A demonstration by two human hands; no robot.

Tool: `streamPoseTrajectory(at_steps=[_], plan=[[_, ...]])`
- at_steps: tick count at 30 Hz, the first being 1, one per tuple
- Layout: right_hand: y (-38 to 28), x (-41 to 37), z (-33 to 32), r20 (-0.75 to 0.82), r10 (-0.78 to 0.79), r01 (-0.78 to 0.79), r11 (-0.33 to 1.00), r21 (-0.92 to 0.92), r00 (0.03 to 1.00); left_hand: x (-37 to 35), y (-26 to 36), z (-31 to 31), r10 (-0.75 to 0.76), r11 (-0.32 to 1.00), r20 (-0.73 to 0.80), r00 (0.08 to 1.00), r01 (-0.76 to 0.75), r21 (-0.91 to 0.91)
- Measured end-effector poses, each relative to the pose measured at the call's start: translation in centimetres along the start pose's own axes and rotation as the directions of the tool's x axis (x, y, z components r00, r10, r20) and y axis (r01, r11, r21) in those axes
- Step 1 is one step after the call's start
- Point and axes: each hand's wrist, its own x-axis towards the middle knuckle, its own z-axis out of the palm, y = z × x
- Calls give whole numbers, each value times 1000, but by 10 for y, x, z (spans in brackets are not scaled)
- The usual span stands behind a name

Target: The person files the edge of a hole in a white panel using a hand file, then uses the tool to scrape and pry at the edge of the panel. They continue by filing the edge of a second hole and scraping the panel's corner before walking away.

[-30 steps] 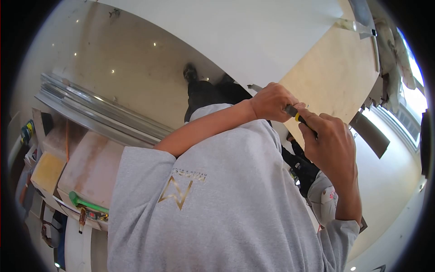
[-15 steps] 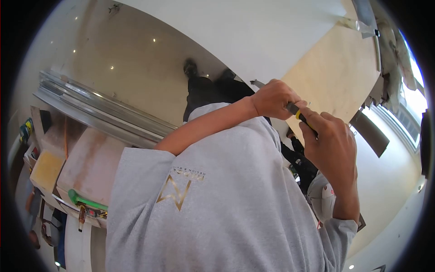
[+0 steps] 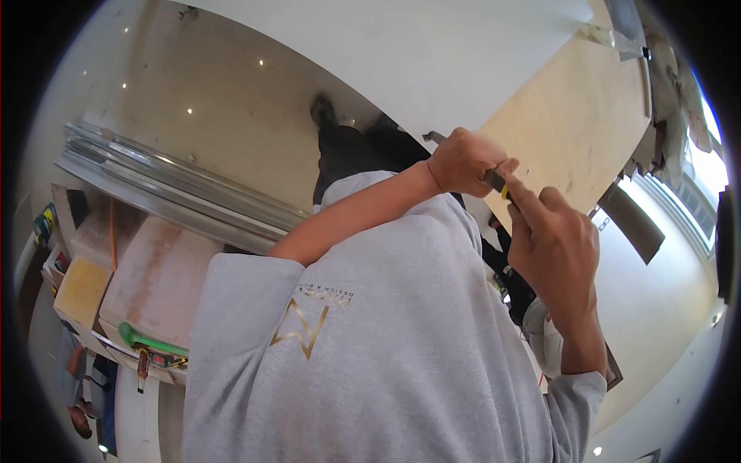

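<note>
Yellow-banded tool [image 3: 495, 181] gripped by left hand [image 3: 463, 162] and right hand [image 3: 556, 235], near white panel [image 3: 417, 62] and tan board [image 3: 575, 116].

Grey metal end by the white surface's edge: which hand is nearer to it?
Left. The left hand is right beside the grey metal end; the right hand is farther away, on the left hand's other side.

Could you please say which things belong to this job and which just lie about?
Apparently the job:
black-and-yellow tool in right hand
slim grey metal piece at left hand
large white panel, probably

Seemingly lying about:
long silver metal profiles
curved green tool
</note>
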Motion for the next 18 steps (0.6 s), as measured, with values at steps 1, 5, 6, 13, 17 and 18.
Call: streamPoseTrajectory(at_steps=[1, 5, 6, 13, 17, 18], plan=[[0, -4, 0, 15, 6, -6, 1000, 22, 1000, 3, -2, -2, 36, 999, 9, 999, -36, -8], [-1, 2, -7, 78, 56, -62, 995, 84, 995, 10, 7, -19, -55, 978, 205, 977, 94, -186], [-4, 2, -9, 97, 62, -69, 995, 76, 993, 9, 6, -20, -53, 976, 244, 968, 102, -193], [-7, 1, -17, 43, 37, -37, 999, -3, 998, 11, 14, -17, -70, 982, 173, 982, 98, -159], [1, 0, -16, 26, 24, -24, 1000, -20, 999, 9, 10, -11, -82, 994, 181, 980, 94, -60], [2, 0, -16, 39, 41, -41, 999, -7, 998, 9, 10, -9, -79, 995, 174, 982, 87, -40]])
